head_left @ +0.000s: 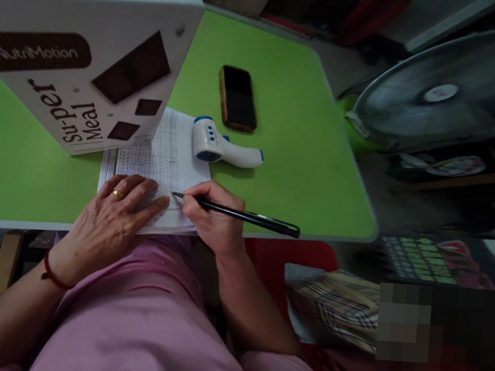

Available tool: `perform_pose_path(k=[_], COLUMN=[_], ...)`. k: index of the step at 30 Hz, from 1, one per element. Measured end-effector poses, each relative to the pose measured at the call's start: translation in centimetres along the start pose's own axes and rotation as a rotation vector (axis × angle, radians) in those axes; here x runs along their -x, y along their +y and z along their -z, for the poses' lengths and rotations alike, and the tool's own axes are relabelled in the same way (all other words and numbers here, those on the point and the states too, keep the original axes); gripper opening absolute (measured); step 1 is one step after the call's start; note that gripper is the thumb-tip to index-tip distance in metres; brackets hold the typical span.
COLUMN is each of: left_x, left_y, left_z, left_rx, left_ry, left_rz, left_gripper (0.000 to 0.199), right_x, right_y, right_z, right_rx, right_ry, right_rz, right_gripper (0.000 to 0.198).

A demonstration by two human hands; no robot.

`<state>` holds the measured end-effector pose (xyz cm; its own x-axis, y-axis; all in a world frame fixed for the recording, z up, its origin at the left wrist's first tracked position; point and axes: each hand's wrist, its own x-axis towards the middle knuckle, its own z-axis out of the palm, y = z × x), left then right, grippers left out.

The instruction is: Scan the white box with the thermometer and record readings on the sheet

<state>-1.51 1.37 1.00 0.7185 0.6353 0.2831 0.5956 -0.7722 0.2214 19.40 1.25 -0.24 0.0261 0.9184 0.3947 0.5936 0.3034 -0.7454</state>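
My right hand grips a black pen, its tip touching the lower part of a sheet of paper covered in dense handwriting. Flat on the lower left of the sheet lies my left hand, fingers stretched out, with a gold ring on one finger and a dark red cord at the wrist. A white and blue infrared thermometer rests on its side over the right edge of the paper. The upper left of the sheet runs up to a large white box, partly hidden by it.
The white box printed "NutriMotion" stands at the left on the green table. A smartphone lies beyond the thermometer. To the right of the table are a large fan, a red seat and plaid cloth.
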Motion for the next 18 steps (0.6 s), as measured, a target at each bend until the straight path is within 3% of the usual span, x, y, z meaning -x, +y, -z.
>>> perform_pose_path(k=[9,18], left_x=[0.11,0.21], left_y=[-0.09,-0.04], left_z=[-0.04,0.04], left_rx=[-0.007,-0.009], left_ry=[-0.015,-0.017], left_rz=[0.006,0.001], left_gripper=[0.048,0.053], right_x=[-0.04,-0.03], right_y=[-0.18,0.01], right_z=[0.12,0.03], right_rx=[0.0,-0.015], right_ry=[0.003,0.044], right_rz=[-0.044,-0.003], right_gripper=[0.011,0.011])
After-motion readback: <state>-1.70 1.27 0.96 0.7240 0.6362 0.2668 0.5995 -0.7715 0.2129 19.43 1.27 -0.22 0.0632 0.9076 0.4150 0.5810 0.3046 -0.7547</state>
